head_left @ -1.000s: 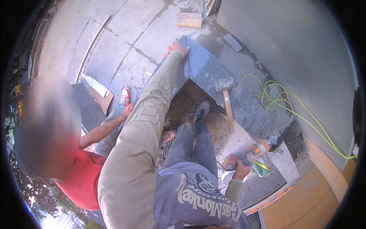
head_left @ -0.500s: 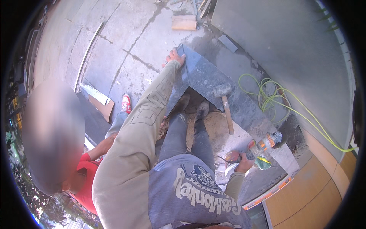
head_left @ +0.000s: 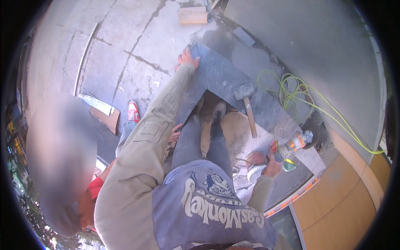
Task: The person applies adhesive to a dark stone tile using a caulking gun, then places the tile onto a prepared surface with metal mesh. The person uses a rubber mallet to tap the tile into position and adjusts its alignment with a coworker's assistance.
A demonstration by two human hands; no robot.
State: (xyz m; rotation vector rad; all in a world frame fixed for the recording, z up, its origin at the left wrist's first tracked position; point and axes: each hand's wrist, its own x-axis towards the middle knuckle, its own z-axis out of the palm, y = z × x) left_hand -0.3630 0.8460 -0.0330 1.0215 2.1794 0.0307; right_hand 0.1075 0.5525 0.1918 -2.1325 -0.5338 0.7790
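Observation:
My left hand [head_left: 188, 59] grips the far corner of a dark grey stone slab [head_left: 221, 68], its fingers curled over the left edge. My right hand [head_left: 273, 166] is closed round the rear of an angle grinder [head_left: 293, 145], whose disc points right, over the slab's right-hand part. A mallet [head_left: 251, 118] lies on the slab, its handle reaching past the inner edge. Another person's hand [head_left: 175, 133] is at the slab's left inner edge, beside my leg. A white bucket [head_left: 255, 173] with a reddish thing at its top stands just left of my right hand.
A yellow-green hose or cord [head_left: 291, 93] lies coiled beyond the slab and runs right along a grey wall [head_left: 316, 50]. A person in red crouches close at my left. A long strip [head_left: 85, 58] and cardboard [head_left: 106, 118] lie on the pavement. Wooden panels [head_left: 337, 204] stand at lower right.
The whole view has shifted slightly. My right hand has moved forward with the grinder. The other person has leaned nearer, and their hand now shows more plainly at the slab's edge. My left hand keeps its hold.

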